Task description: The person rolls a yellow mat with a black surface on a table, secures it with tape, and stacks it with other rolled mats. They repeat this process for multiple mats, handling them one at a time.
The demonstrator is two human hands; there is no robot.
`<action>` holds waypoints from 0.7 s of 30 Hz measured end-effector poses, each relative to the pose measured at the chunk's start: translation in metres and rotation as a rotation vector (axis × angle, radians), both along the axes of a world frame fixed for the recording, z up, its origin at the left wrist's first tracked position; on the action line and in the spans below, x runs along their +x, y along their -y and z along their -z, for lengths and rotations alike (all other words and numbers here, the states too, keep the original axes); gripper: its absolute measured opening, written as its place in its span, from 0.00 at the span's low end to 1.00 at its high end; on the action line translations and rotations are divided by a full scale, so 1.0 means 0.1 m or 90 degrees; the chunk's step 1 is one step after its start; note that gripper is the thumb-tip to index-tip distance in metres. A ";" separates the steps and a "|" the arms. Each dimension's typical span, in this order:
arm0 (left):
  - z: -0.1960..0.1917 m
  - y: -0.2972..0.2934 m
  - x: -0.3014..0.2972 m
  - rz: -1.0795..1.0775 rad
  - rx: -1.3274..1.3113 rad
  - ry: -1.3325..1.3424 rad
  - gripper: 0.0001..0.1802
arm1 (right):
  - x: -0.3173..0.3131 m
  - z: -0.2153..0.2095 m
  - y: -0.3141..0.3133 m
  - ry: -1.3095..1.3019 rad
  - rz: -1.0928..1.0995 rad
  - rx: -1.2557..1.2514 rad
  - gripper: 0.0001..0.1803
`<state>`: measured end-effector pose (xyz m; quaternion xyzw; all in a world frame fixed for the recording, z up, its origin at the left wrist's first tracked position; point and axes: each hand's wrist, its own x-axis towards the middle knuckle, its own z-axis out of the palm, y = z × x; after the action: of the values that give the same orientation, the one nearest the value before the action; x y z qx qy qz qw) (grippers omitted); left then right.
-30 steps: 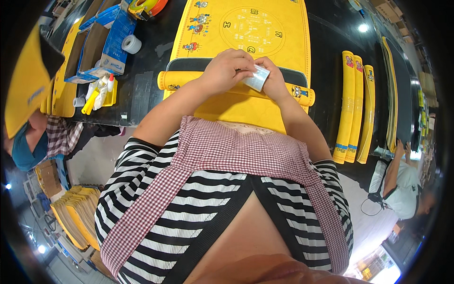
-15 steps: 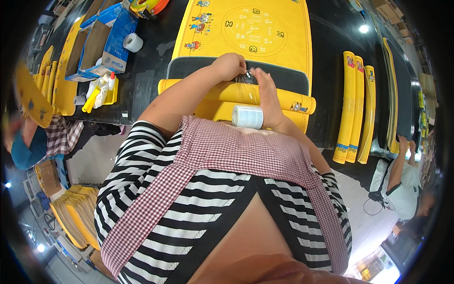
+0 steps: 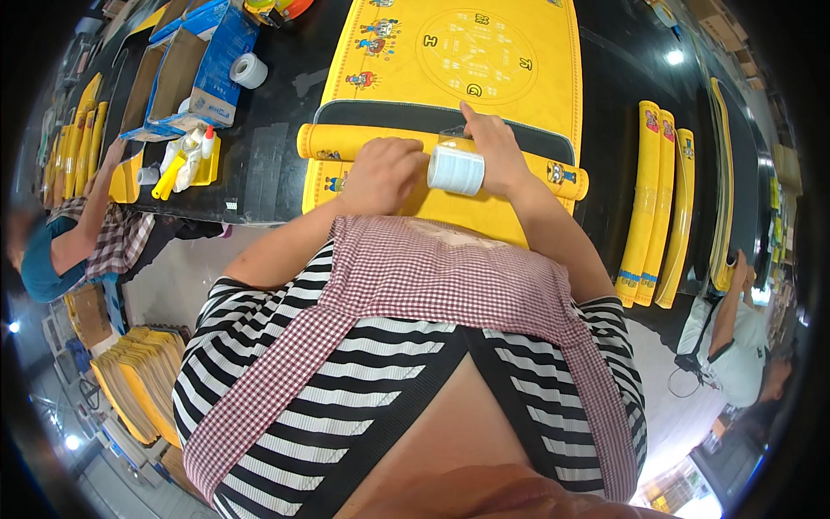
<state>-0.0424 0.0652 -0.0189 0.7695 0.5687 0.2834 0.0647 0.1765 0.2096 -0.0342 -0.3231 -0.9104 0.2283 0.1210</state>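
Note:
A yellow mat, rolled into a tube [image 3: 346, 138], lies crosswise in front of me over a flat yellow mat [image 3: 398, 69] with cartoon prints and a printed circle. My left hand [image 3: 385, 173] rests on the tube's near side, its fingers curled in. Against the palm side of my right hand [image 3: 497, 156] sits a roll of clear tape [image 3: 456, 169] with a whitish look. The index finger of that hand points up past the tube, while its other fingers are partly hidden behind the roll. A short piece of clear film shows just above the tape roll.
Several yellow tubes [image 3: 648, 199] lie at the right on the black table [image 3: 285, 112]. A blue carton [image 3: 212, 73], another tape roll [image 3: 249, 71] and a yellow tray [image 3: 206, 173] with a glue bottle are at the left. Co-workers stand at both sides. Stacked yellow sheets [image 3: 138, 381] sit lower left.
My left hand has dropped from the dark strip beyond the tube to its near side. The tape roll and my right hand have moved up over the tube. The left co-worker's raised yellow mat is lowered.

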 end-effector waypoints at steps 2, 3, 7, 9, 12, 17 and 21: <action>0.09 0.05 0.07 -0.011 0.038 -0.079 0.31 | -0.05 0.05 -0.18 -0.066 -0.004 0.011 0.47; 0.14 0.02 0.06 -0.016 0.032 -0.106 0.34 | -0.08 0.06 -0.23 -0.099 -0.007 0.015 0.47; 0.25 -0.29 0.02 -0.051 0.058 -0.161 0.39 | -0.12 0.03 -0.53 -0.057 0.024 -0.197 0.51; 0.23 -0.42 0.00 -0.052 0.053 -0.171 0.37 | -0.16 0.00 -0.59 -0.091 0.027 -0.169 0.47; 0.16 -0.66 -0.02 -0.056 -0.039 -0.181 0.36 | -0.13 -0.04 -0.60 -0.174 -0.027 -0.056 0.40; -0.14 -1.36 -0.18 -0.049 -0.334 -0.249 0.38 | -0.04 0.01 -0.15 -0.274 -0.105 0.042 0.28; -0.10 -1.68 -0.30 0.013 -0.351 -0.229 0.40 | -0.10 0.25 -0.10 -0.261 -0.065 0.236 0.27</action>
<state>-0.0727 0.2334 -0.0086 0.7664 0.6185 -0.0225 0.1717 0.1662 0.2196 -0.0588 -0.1963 -0.9081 0.1244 0.3483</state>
